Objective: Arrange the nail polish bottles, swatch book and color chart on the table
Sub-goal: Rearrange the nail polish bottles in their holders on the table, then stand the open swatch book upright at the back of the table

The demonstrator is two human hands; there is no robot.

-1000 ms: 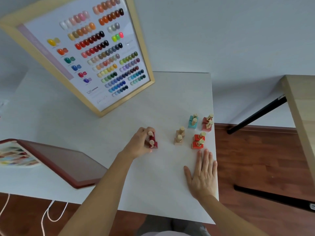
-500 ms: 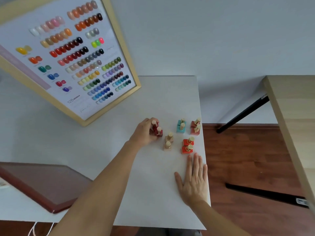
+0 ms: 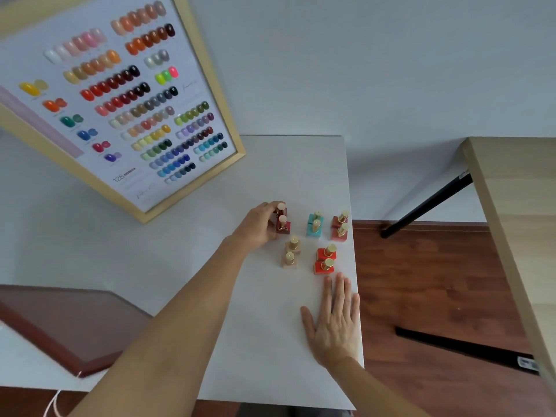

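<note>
Your left hand [image 3: 258,225] is gripping two dark red bottles [image 3: 282,221] (right hand [image 3: 337,320] lying flat) on the table [image 3: 210,236].

On the table [image 3: 210,296] we see bottle pairs [image 3: 313,239] clustered at the right edge, the framed chart [image 3: 120,94] behind them to the left, the swatch book [image 3: 60,323] at near left.
</note>
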